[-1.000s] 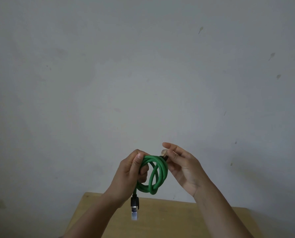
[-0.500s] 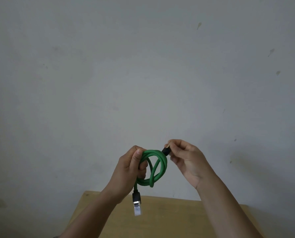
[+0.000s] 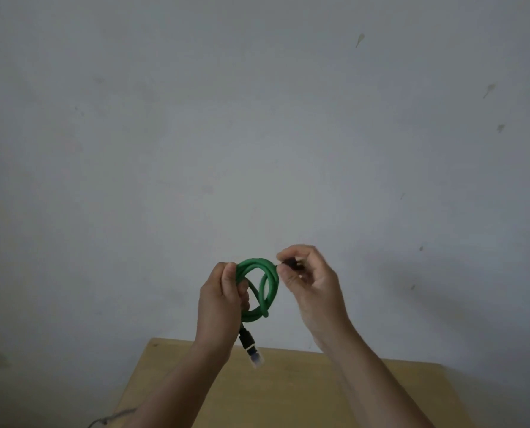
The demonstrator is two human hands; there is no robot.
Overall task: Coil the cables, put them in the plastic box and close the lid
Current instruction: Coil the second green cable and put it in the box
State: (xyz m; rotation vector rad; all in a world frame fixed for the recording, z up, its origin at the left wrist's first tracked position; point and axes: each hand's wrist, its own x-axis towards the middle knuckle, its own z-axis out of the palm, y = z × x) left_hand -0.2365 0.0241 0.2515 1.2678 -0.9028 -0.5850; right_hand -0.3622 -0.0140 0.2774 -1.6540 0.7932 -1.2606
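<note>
Cable, one only, green, round and smooth-skinned, hangs in a small coil of roughly three loops above a pale wooden table. The left hand clenches the coil's side, one dark, clear-tipped plug dangling below it. The right hand pinches the other dark plug between its fingertips.

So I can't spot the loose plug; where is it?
Head view, low centre: the plug dangles below the left hand and green cable coil, above the table edge.

The right hand hides most of the cable's black plug; the dangling connector is blurred.
</note>
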